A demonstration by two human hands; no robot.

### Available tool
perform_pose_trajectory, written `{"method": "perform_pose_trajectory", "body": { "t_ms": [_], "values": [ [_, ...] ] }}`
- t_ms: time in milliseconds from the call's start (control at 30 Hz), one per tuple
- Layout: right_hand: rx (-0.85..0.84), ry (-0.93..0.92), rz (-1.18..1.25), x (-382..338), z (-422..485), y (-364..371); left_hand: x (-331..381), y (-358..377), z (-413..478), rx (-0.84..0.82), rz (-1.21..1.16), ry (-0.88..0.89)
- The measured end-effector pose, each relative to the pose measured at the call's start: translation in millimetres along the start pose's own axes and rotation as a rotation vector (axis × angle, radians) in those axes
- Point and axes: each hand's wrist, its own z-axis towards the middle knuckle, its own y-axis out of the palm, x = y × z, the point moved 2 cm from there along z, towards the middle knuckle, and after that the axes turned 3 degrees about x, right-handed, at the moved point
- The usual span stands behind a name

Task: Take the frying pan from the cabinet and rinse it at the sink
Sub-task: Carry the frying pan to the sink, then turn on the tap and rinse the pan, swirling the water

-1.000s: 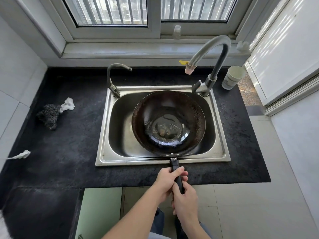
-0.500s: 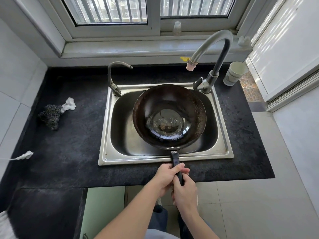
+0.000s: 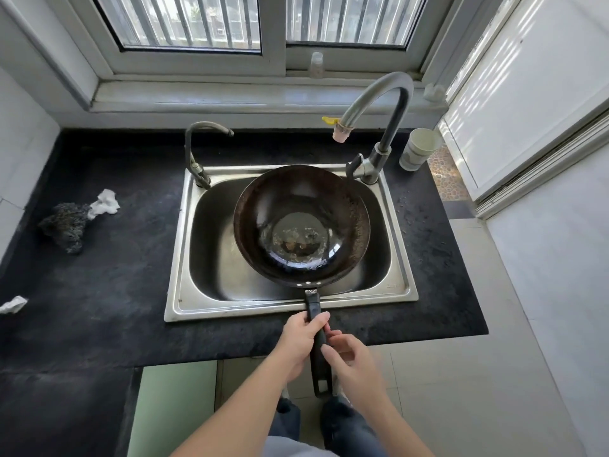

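A dark round frying pan (image 3: 301, 222) hangs over the steel sink (image 3: 184, 258), with a little water and residue in its bottom. Its long black handle (image 3: 318, 351) points toward me across the counter edge. My left hand (image 3: 301, 341) is wrapped around the handle near the pan end. My right hand (image 3: 352, 361) sits just right of the handle, fingers loose and apart, fingertips barely touching it. The tall curved tap (image 3: 379, 103) arches above the pan's far right rim, and no water runs from it.
A smaller tap (image 3: 197, 150) stands at the sink's back left. A paper cup (image 3: 418, 150) sits on the black counter (image 3: 99, 291) at right. A dark scrubber (image 3: 66, 225) and white crumpled tissue (image 3: 105, 201) lie at left. Another white scrap (image 3: 13, 304) lies at the left edge.
My right hand has come off the handle and opened; before, both hands gripped it. The pan has shifted slightly away from me over the sink.
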Motion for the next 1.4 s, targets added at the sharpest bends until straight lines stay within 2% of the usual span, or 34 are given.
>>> {"method": "perform_pose_trajectory", "body": {
  "t_ms": [267, 433, 667, 900, 1067, 1233, 1400],
  "values": [
    [0.146, -0.223, -0.203, -27.5, 19.0, -40.3, -2.0, 19.5, -16.5, 0.182, -0.044, -0.011],
    [0.076, -0.328, -0.281, -40.6, 60.1, -62.4, -1.4, 16.7, -17.8, 0.244, -0.046, 0.031],
    [-0.039, -0.427, -0.354, -60.3, 127.1, -97.6, -1.7, 29.5, -19.8, 0.420, 0.144, 0.088],
    [-0.031, -0.566, -0.412, -116.6, 202.6, -134.7, -2.0, 42.7, -10.6, 0.623, 0.318, 0.070],
    [0.016, -0.582, -0.346, -163.4, 251.7, -140.6, -0.6, 43.4, -9.1, 0.654, 0.386, 0.041],
    [-0.110, -0.568, -0.387, -189.2, 275.0, -123.2, -1.4, 36.7, -9.8, 0.652, 0.453, 0.039],
    [-0.146, -0.539, -0.357, -187.0, 278.6, -113.9, -2.4, 31.3, -9.5, 0.624, 0.492, 0.023]
  ]
}}
